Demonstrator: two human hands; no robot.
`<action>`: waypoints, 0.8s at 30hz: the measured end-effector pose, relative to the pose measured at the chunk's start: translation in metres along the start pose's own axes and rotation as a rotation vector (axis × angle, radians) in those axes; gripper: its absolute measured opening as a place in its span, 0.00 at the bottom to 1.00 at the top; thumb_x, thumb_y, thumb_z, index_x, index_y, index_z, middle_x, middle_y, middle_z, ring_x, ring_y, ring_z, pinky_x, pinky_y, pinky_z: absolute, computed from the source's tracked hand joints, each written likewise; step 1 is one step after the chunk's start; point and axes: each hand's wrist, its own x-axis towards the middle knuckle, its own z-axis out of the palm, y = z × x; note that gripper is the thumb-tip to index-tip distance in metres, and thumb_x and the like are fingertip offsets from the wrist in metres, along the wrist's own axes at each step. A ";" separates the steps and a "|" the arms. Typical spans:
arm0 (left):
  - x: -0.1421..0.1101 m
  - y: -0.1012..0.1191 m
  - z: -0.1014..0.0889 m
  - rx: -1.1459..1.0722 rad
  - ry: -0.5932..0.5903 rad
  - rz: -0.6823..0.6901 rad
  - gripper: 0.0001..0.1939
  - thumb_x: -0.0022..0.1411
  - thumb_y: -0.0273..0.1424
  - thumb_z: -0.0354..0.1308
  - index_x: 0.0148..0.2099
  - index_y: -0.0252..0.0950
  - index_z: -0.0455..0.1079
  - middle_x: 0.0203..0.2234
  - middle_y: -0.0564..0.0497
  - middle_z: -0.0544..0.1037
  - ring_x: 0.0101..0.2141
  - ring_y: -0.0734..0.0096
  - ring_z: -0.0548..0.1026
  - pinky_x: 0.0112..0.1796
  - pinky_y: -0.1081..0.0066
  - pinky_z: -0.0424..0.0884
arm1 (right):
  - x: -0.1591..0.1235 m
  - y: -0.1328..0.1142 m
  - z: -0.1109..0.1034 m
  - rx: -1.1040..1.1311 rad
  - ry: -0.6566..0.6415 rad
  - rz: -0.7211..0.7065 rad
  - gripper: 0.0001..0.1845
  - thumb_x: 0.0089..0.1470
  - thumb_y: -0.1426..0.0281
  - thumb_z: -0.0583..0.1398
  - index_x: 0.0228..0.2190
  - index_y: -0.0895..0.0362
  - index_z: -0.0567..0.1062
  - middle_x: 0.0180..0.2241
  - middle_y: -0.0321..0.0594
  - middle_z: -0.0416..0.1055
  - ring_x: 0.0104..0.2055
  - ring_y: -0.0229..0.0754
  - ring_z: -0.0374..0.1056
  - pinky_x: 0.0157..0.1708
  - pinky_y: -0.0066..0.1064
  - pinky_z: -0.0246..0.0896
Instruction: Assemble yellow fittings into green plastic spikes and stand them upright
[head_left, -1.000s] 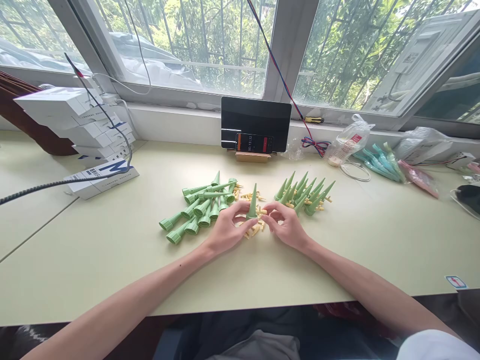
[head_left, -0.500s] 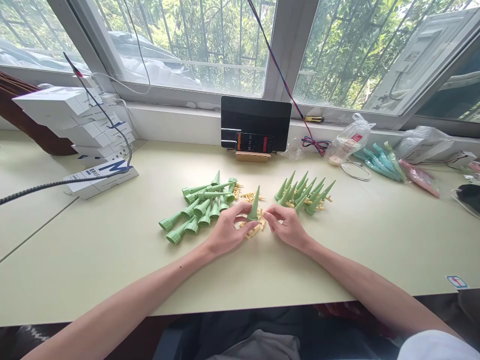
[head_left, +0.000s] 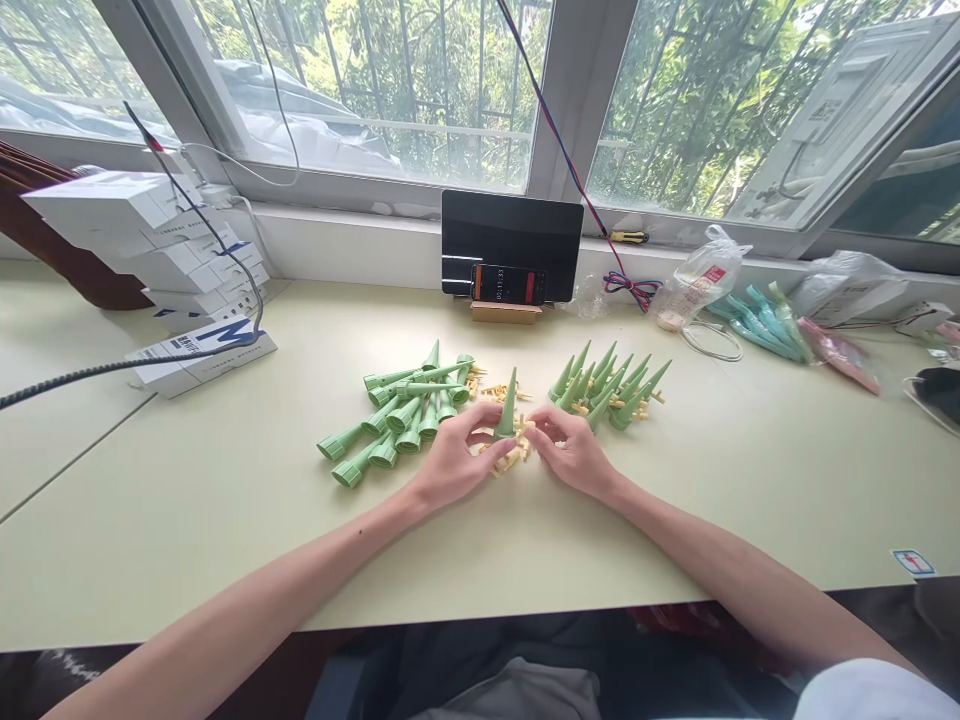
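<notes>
My left hand (head_left: 461, 450) is closed around the base of a green watering spike (head_left: 508, 405), its point upward. Just to its right, my right hand (head_left: 566, 445) is pinched on a small yellow valve (head_left: 528, 427), held close to the spike's side; whether the two touch I cannot tell. Beneath and between the hands lies a scatter of loose yellow valves (head_left: 511, 460). Left of my hands is a heap of green spikes (head_left: 409, 415), mostly lying on their sides. Beyond my right hand stands a group of upright green spikes (head_left: 611, 385) with yellow valves in them.
At the back, a black tablet (head_left: 514, 235) leans upright behind a phone (head_left: 510, 284) on a cardboard stand (head_left: 506, 314). White boxes (head_left: 199, 265) are stacked at the left, with a black cable (head_left: 112, 376) across one. Plastic bags (head_left: 765, 325) lie at the back right.
The fingers of my right hand have shifted slightly at the yellow valve. The spike in my left hand has tipped a little more upright.
</notes>
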 end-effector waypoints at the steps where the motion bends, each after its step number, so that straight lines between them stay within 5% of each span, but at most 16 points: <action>1: 0.000 0.000 0.000 -0.012 0.005 -0.006 0.14 0.62 0.34 0.62 0.49 0.35 0.71 0.43 0.45 0.77 0.46 0.63 0.76 0.48 0.61 0.77 | 0.000 -0.001 0.000 0.021 0.005 0.004 0.13 0.61 0.59 0.59 0.36 0.56 0.70 0.24 0.32 0.65 0.20 0.34 0.62 0.21 0.27 0.58; 13: -0.001 -0.001 0.000 0.089 0.013 0.048 0.15 0.62 0.34 0.62 0.50 0.36 0.71 0.42 0.45 0.78 0.44 0.63 0.76 0.45 0.61 0.78 | 0.000 -0.002 0.000 0.007 0.034 -0.014 0.13 0.60 0.58 0.59 0.33 0.55 0.70 0.25 0.35 0.68 0.22 0.36 0.65 0.22 0.28 0.62; 24: -0.003 -0.002 0.000 0.106 -0.025 0.065 0.15 0.61 0.32 0.62 0.50 0.37 0.71 0.42 0.47 0.79 0.43 0.65 0.77 0.45 0.64 0.77 | 0.001 -0.004 -0.003 -0.176 -0.011 -0.074 0.24 0.67 0.57 0.50 0.21 0.55 0.63 0.16 0.32 0.59 0.19 0.34 0.55 0.22 0.28 0.52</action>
